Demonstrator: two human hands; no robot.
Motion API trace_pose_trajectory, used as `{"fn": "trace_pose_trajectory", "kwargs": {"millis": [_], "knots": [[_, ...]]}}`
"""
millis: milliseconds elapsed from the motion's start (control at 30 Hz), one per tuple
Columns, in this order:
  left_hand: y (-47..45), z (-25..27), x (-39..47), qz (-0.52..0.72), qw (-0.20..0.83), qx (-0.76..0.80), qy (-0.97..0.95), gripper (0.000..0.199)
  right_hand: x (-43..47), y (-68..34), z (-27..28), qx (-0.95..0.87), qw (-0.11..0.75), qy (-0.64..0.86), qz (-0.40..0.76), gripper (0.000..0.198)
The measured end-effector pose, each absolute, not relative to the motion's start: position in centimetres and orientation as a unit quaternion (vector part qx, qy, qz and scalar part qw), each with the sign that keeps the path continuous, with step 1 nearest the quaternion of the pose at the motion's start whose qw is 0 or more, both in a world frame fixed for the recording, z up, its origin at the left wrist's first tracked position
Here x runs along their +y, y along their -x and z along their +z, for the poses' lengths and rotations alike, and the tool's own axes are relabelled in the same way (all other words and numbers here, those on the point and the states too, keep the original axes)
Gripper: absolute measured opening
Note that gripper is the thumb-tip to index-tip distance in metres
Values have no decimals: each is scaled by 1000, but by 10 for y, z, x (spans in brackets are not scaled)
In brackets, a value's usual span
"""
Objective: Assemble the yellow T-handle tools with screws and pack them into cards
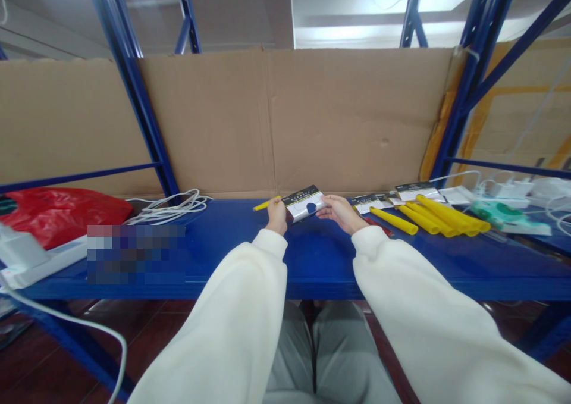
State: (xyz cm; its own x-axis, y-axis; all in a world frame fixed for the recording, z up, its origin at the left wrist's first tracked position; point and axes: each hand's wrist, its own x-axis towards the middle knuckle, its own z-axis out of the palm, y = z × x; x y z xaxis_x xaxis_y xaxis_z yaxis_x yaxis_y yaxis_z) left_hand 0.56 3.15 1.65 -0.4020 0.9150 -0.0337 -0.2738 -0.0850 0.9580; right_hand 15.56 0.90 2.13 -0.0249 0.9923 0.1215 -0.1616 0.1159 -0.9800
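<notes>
Card packet held between both hands above blue shelf, long axis left-right. Left hand pinches its left end plus yellow stick; right hand grips right end.

I have both arms extended forward from the lower frame edge, converging toward frame centre, in white sleeves. My left hand is closed, fingers curled in a pinch grip, knuckles up. My right hand sits just beside it, thumb and fingers pinched leftward, wrist slightly bent, palm facing inward.
</notes>
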Motion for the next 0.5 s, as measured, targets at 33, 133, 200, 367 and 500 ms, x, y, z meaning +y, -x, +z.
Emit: {"fn": "trace_pose_trajectory", "kwargs": {"millis": [33, 133, 200, 367, 500], "knots": [[-6, 16, 32, 665, 449, 505, -317, 26, 9, -156, 21, -496, 558, 420, 516, 26], [-5, 13, 36, 664, 459, 497, -319, 23, 9, -156, 22, -495, 558, 424, 514, 27], [-4, 10, 39, 663, 465, 495, -316, 21, 9, -155, 22, -493, 559, 425, 513, 27], [-2, 5, 48, 671, 485, 474, -301, 12, 11, -155, 22, -490, 564, 423, 513, 26], [-3, 1, 55, 681, 499, 444, -302, 11, 11, -155, 21, -490, 566, 424, 510, 26]]}}
